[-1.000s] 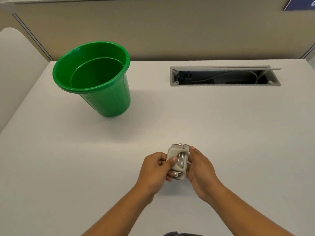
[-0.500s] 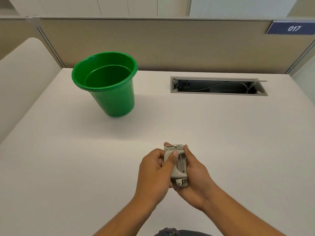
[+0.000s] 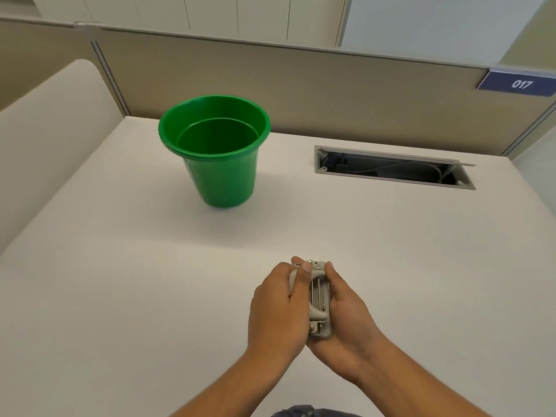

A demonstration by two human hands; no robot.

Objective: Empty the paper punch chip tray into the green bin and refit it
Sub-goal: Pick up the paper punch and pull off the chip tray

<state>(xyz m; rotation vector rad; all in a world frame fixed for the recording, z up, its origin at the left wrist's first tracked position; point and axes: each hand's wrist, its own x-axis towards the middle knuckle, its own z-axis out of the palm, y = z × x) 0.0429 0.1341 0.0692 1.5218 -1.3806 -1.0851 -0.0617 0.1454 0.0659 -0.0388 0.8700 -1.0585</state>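
A small grey paper punch [image 3: 319, 302] with metal pins is held between both hands above the near middle of the white desk [image 3: 391, 251]. My left hand [image 3: 278, 308] wraps its left side, thumb lying along the top. My right hand [image 3: 346, 320] cups it from below and the right. Its underside and chip tray are hidden by my palms. The green bin [image 3: 215, 152] stands upright at the far left of the desk, well apart from the hands; I see nothing inside it.
A rectangular cable slot [image 3: 394, 170] with an open flap is set into the desk at the far right. Beige partition walls [image 3: 331, 94] close the back, with a blue sign reading 017 [image 3: 522, 84]. A curved white panel [image 3: 45, 130] borders the left.
Both hands have closed more tightly round the punch, the right hand sliding underneath it. The camera view has tilted upward, showing more of the partition.
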